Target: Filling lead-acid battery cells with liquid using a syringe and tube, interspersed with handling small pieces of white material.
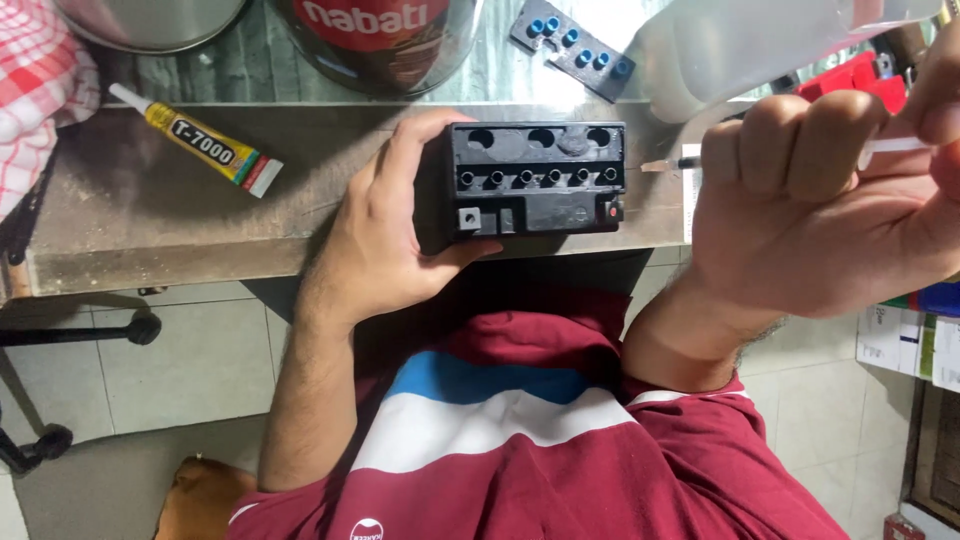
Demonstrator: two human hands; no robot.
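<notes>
Nearest, right hand fisted around a thin syringe, barrel mostly hidden, tip just right of the black battery. Left hand curled against battery's left side, thumb beneath, steadying it at the bench edge. Left of battery, yellow glue tube; beyond it, dark strip with blue caps, partly cut off.

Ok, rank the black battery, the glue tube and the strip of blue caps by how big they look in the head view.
1. black battery, clearly largest.
2. glue tube and strip of blue caps: look about alike, so no ranking between them.
</notes>
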